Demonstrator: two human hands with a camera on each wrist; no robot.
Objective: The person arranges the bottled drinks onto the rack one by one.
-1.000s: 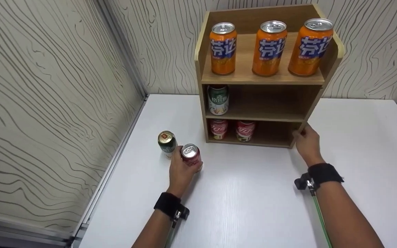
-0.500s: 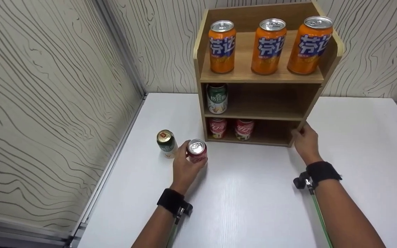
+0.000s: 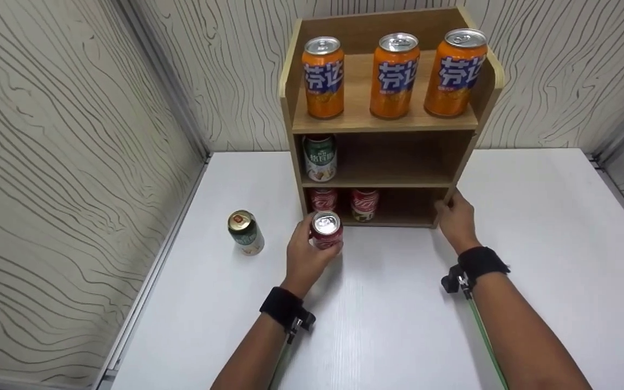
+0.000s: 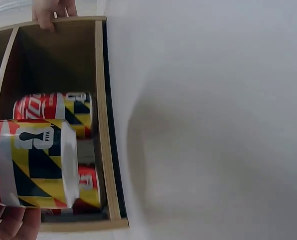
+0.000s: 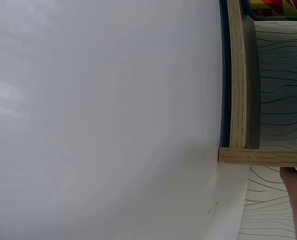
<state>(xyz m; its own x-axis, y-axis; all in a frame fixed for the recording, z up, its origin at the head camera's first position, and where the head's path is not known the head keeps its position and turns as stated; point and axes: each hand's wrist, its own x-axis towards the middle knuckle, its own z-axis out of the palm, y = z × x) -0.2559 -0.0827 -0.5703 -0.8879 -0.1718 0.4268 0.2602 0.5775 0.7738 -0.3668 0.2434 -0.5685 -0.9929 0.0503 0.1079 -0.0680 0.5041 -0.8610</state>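
My left hand [image 3: 306, 260] grips a red cola can [image 3: 326, 238] in front of the shelf's lower left corner. In the left wrist view the same can [image 4: 36, 165] shows its bare base, held off the table before the bottom compartment. My right hand [image 3: 458, 221] holds the right side panel of the small wooden shelf [image 3: 385, 130] near its foot, thumb on the inner side. Two more red cola cans, one on the left [image 3: 323, 200] and one nearer the middle [image 3: 365, 205], stand in the bottom compartment.
A green-and-white can [image 3: 246, 233] with a gold top stands on the white table [image 3: 388, 314], left of my left hand. A similar can [image 3: 320, 158] is in the middle compartment's left end. Three orange soda cans [image 3: 393, 76] line the top shelf.
My left hand has carried the cola can rightward and forward, away from the green-and-white can to the shelf front. The right hand keeps its hold on the side panel. The head view has shifted slightly.
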